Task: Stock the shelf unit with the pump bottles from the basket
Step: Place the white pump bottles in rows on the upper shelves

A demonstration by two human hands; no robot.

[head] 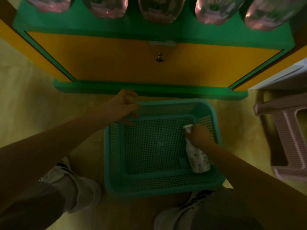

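Observation:
A teal perforated basket (pixel 116 146) sits on the floor in front of the shelf unit (pixel 149 29). One white pump bottle (pixel 197 160) lies along the basket's right side, pump head pointing away from me. My right hand (pixel 200 136) is closed around its neck just below the pump. My left hand (pixel 123 105) hovers over the basket's far left corner, fingers spread, holding nothing. Several pink bottles (pixel 161 10) stand in a row on the green shelf at the top of the view.
The shelf unit has a yellow cabinet door (pixel 132 63) with a small knob (pixel 159 58) and a green base ledge (pixel 166 90). A pink plastic stool (pixel 285 130) stands at the right. My knees and shoes flank the basket's near side.

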